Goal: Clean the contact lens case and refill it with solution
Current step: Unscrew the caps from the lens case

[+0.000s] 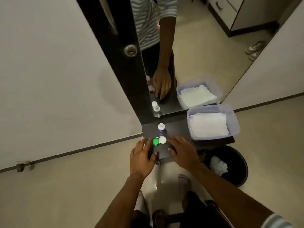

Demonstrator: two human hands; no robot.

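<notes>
A contact lens case [159, 140] with one green cap and one white cap lies on a small dark shelf [178, 129] below a mirror. Just behind it stands a small solution bottle [161, 127] with a white top and blue label. My left hand [141, 157] hovers flat with fingers spread, just left of the case. My right hand [183, 151] is spread flat to the right of the case. Neither hand holds anything.
A clear plastic tub [235, 122] with white tissues sits on the shelf's right end. A black waste bin [241, 163] with crumpled tissue stands on the floor below right. The mirror [197, 46] rises behind the shelf; a dark door frame with a lock [130, 50] is at its left.
</notes>
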